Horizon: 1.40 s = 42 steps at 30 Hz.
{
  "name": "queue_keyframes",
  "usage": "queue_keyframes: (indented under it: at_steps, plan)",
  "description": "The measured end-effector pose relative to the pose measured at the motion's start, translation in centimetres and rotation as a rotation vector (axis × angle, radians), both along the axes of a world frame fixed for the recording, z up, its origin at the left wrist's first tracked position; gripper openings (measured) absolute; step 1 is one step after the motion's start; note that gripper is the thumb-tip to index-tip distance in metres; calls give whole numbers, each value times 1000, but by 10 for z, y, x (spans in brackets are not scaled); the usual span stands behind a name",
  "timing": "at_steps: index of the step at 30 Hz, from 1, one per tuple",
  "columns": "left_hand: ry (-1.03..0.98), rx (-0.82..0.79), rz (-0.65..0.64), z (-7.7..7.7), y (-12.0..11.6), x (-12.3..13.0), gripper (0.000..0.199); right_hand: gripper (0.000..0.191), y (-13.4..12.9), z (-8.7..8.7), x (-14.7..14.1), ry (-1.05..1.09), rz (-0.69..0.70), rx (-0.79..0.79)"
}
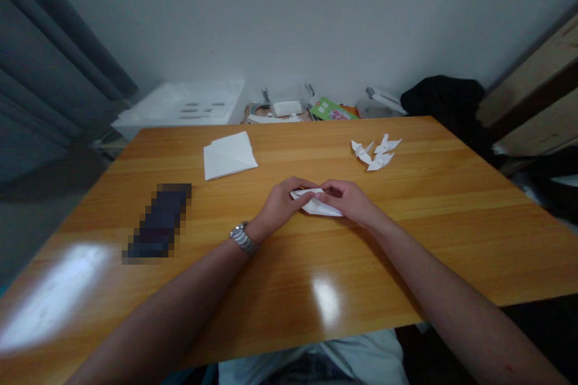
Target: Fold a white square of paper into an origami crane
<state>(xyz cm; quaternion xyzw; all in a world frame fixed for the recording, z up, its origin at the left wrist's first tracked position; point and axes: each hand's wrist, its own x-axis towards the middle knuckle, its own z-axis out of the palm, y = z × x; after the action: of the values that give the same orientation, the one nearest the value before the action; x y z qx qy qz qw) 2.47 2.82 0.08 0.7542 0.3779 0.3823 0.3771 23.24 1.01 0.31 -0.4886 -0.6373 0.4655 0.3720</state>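
Note:
A folded piece of white paper (321, 206) is held between both hands, low over the middle of the wooden table. My left hand (284, 201), with a silver watch on its wrist, grips the paper's left end, thumb on the near face. On the right part of the paper, my right hand (350, 200) closes with its thumb and fingers; the two thumbs nearly meet. A stack of white paper sheets (229, 156) lies beyond my left hand. Folded white paper birds (372, 154) sit close together beyond my right hand.
On the left of the wooden table (433, 192) lies a dark, pixelated rectangular object (159, 222). Behind the far edge are a white tray (180, 102), cables, a green booklet (332, 109) and a black cloth-like item (445, 99) at the right.

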Motion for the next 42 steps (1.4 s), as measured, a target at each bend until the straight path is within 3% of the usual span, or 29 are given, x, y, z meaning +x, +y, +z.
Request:
queue_keyframes:
  at_steps: [7,14,24,30,37,42]
  plan:
    - [-168,-140,69,3,3,2,29,36,0,2,-2,52,-84,-26]
    - [-321,-266,-42,6,0,1,31,33,0,2,-4,143,-147,-77]
    - [-280,-245,40,6,2,-1,30,36,-5,-2,-3,199,73,-197]
    - [-339,-266,41,0,3,-1,30,40,-6,1,-3,180,63,-206]
    - [-536,-446,11,-12,7,1,30,39,-5,-1,-1,131,75,-187]
    - [-575,-480,34,-13,7,3,23,37,-5,-1,-1,128,71,-193]
